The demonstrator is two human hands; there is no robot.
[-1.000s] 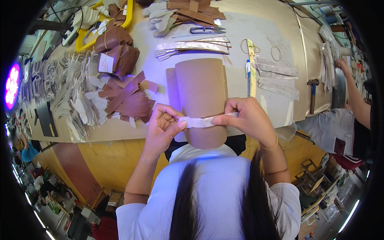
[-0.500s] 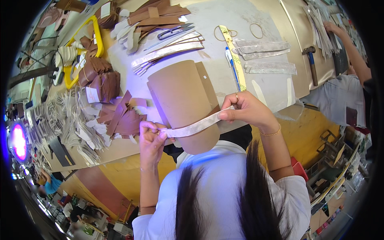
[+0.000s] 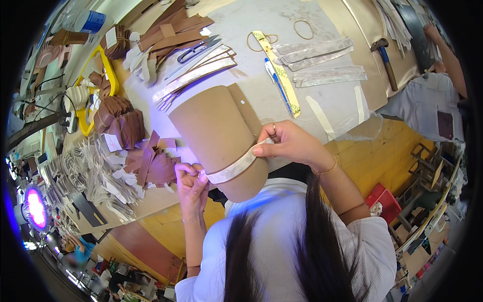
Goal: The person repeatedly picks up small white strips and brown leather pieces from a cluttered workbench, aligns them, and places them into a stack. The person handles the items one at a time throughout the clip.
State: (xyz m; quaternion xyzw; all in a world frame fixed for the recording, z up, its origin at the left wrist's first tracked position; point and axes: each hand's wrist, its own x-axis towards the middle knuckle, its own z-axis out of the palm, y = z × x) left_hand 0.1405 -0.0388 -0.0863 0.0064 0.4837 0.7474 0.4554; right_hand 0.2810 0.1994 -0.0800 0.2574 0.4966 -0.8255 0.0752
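A pale, whitish strip [image 3: 231, 170] stretches across the lower part of a smooth brown panel [image 3: 214, 121], following its curve. My left hand [image 3: 191, 189] pinches the strip's left end beside the panel's edge. At the right end, my right hand [image 3: 292, 143] grips it between thumb and fingers, over the panel's right side. The panel's rounded lower end hangs past the table edge in front of me. Another brown layer shows along its right side.
Beyond the panel lie white strips [image 3: 322, 54], a blue-white pen [image 3: 277, 85], a yellow printed strip [image 3: 282, 75] and thread snips [image 3: 198, 49]. Brown bundles [image 3: 126, 128] and a yellow tray frame [image 3: 111, 75] stand left. A hammer [image 3: 386, 63] lies right, near another person's arm [image 3: 448, 58].
The strip has come down flatter against the brown panel, and my right hand sits closer over the panel's side. The whole view has shifted slightly.
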